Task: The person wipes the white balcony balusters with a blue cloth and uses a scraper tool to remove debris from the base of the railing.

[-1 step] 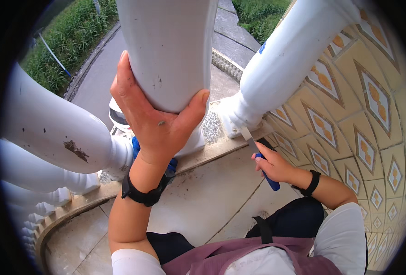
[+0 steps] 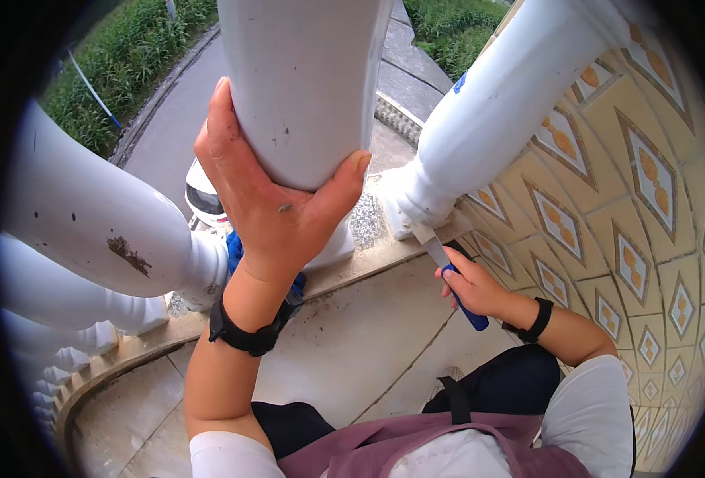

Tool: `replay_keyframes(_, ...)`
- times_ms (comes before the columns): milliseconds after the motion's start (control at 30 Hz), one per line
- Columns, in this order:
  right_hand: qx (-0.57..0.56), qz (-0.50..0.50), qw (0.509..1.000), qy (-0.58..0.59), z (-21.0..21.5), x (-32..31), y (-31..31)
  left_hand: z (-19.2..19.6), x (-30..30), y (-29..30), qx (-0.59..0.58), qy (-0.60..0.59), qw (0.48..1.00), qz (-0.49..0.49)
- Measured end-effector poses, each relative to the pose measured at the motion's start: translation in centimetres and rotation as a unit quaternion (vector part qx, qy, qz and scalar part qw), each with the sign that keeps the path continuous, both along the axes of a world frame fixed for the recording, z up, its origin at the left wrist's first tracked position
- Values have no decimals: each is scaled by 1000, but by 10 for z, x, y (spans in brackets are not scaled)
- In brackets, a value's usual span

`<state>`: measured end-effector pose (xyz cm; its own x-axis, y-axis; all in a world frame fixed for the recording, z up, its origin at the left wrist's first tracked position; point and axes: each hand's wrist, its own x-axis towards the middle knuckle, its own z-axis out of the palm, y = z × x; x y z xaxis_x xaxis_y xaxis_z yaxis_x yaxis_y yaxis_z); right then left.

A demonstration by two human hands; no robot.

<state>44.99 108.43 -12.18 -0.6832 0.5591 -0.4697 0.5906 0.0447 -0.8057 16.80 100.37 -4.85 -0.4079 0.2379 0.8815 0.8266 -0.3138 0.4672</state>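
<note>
My left hand (image 2: 269, 199) is wrapped around the lower part of a white baluster (image 2: 305, 88), with the thumb on its right side and fingers on its left. In my right hand (image 2: 476, 287) is a putty knife with a blue handle (image 2: 464, 307). Its flat metal blade (image 2: 430, 241) points up and left, its tip at the square foot of the right-hand baluster (image 2: 480, 119). Whether the tip presses on the foot is hard to tell. A blue piece of tape sticks to that baluster. Partly behind my left wrist, something blue (image 2: 235, 251) shows beside the middle baluster.
On the left, another white baluster (image 2: 105, 215) has a dark chipped patch, and more follow along the curved stone curb (image 2: 141, 342). A patterned tile wall (image 2: 599, 207) rises on the right. Beyond the railing are a white-and-black object (image 2: 201, 195), a grey road (image 2: 165, 119) and green plants.
The view has shifted slightly. Both hands keep their hold, and the putty knife's blade stays at the right baluster's foot.
</note>
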Motion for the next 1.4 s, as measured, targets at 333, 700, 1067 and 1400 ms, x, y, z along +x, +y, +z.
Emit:
replay_keyframes(333,-26,-49,998,18,-13,6,3,9,2,-10,-46,62,995,68)
replay_keyframes(700,-151,-36,987,25,-34,6,6,-2,2,19,80,-9,992,-95)
replay_keyframes(1067,-108,-78,991,-18,-33,-17,-10,5,0,-5,-22,20,999,-29)
replay_keyframes(1400,-112,-59,992,26,-38,-55,2,-2,-1,11,57,-1,989,-138)
